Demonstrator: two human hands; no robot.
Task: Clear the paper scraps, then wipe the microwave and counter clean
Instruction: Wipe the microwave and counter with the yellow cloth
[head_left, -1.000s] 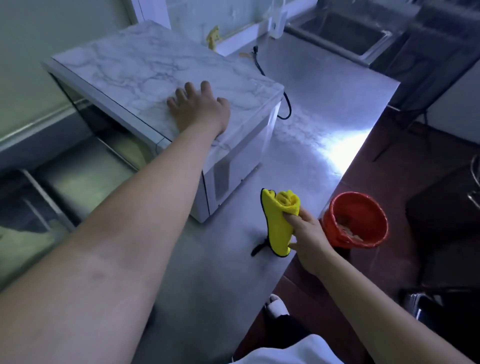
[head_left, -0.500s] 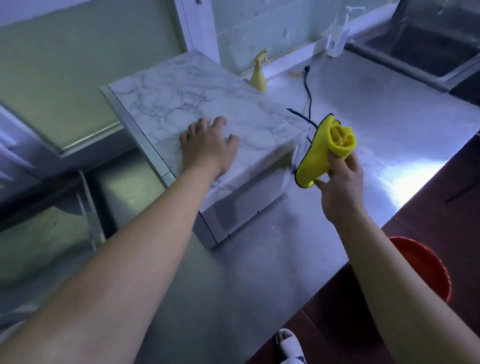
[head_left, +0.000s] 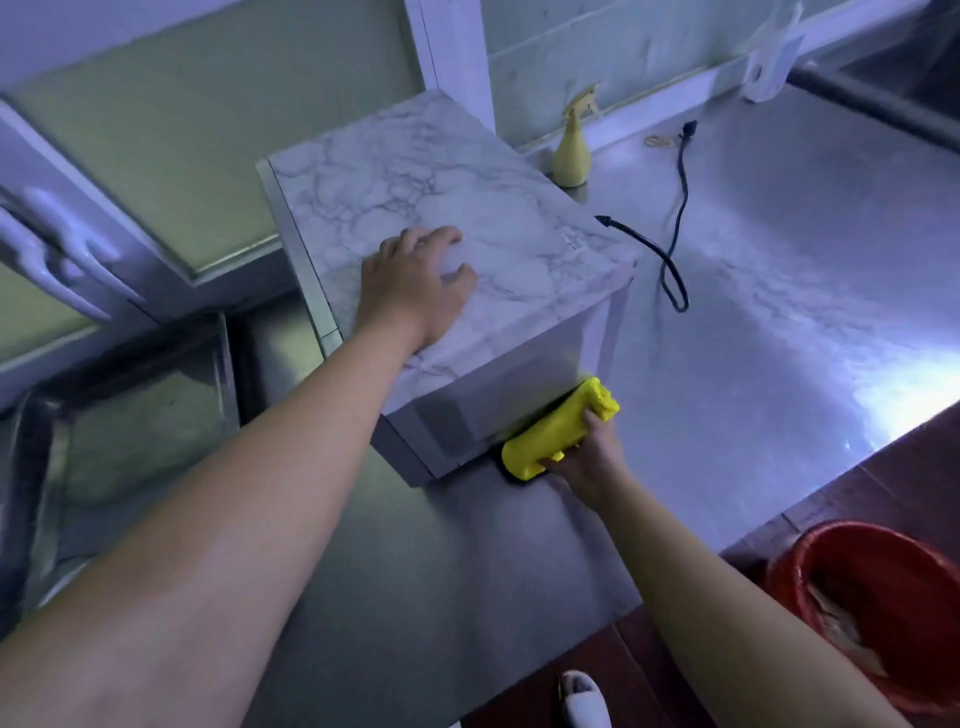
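The microwave (head_left: 498, 223) has a marble-patterned top and stands on the steel counter (head_left: 779, 322). My left hand (head_left: 415, 280) rests flat on its top near the front edge, fingers spread. My right hand (head_left: 587, 457) grips a bunched yellow cloth (head_left: 556, 431) and holds it against the lower part of the microwave's right side, just above the counter. Paper scraps (head_left: 841, 623) lie inside a red bucket (head_left: 893, 571) on the floor at lower right.
A yellow spray bottle (head_left: 571, 156) stands behind the microwave by the wall. The microwave's black cord (head_left: 675, 228) trails unplugged over the counter. A sink (head_left: 893, 78) lies at the far right. The microwave's door (head_left: 135, 467) hangs open at left. My shoe (head_left: 584, 696) shows below.
My right hand has brought the yellow cloth down from beside the microwave's top corner to its lower right side. My left hand stayed on the microwave top.
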